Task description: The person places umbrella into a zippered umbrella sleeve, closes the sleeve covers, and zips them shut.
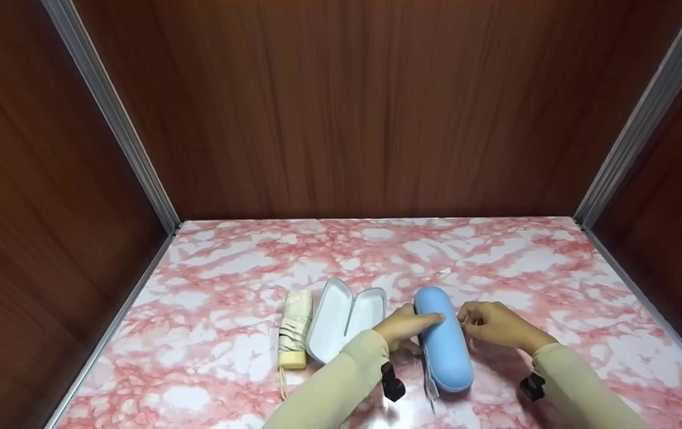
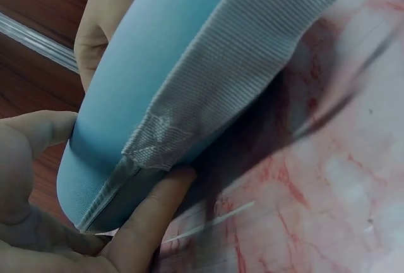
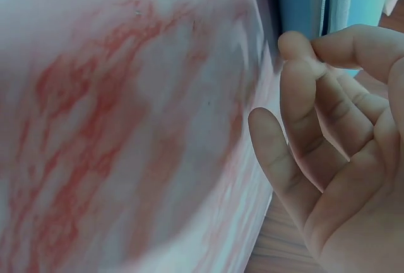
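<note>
A rounded blue zip case [image 1: 445, 345] stands on its narrow side on the table, a grey ribbed strap [image 2: 221, 64] along one face. My left hand [image 1: 403, 328] grips it, thumb on the upper surface and fingers at the lower side. On the case's right side, my right hand [image 1: 498, 325] has thumb and index finger pinched together at the zipper [image 3: 324, 4]; the zipper pull itself is hidden between the fingertips. The other right fingers [image 3: 297, 102] are bent and hold nothing.
Left of my left forearm lies an open white glasses case [image 1: 332, 322]. Beside it is a folded cream umbrella [image 1: 296, 322] with a yellow handle and cord. Wood-grain panels [image 1: 341, 107] enclose the pink marbled table [image 1: 209, 310] at the back and sides.
</note>
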`<state>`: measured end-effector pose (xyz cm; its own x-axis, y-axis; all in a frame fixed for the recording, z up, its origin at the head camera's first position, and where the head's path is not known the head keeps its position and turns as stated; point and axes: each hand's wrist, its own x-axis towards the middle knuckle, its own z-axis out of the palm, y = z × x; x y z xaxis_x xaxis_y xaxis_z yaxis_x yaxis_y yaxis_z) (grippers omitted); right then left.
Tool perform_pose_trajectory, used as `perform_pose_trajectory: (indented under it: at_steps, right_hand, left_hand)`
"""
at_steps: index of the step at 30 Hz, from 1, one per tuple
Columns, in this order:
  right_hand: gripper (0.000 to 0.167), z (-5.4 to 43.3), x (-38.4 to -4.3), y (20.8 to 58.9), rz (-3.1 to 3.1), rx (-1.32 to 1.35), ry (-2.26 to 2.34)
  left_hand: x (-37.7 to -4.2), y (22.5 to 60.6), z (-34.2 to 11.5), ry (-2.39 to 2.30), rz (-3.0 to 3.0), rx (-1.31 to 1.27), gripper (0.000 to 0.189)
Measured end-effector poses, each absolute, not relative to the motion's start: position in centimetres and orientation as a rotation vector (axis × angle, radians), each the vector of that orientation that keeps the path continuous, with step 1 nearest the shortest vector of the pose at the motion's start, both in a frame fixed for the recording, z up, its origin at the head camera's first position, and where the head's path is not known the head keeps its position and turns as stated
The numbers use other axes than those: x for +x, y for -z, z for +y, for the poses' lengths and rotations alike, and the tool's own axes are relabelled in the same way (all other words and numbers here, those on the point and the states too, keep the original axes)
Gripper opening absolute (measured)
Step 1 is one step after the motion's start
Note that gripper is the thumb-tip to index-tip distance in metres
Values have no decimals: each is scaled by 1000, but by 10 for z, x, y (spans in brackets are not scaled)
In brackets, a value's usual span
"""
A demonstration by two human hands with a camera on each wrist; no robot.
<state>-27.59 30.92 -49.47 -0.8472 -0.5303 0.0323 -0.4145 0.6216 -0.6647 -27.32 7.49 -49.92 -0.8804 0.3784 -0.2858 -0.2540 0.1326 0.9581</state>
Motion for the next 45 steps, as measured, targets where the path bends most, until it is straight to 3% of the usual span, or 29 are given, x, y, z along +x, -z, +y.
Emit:
perform_pose_trajectory:
  at_steps: [9,45]
  right_hand:
    - [8,307,-276,495,2636,-772,1084]
    - [14,295,-289,495,2938,-763,860]
  left_hand:
    - [-271,496,71,-1756,1893,230,51]
    - [-288,496,71,-1776,1938,124,54]
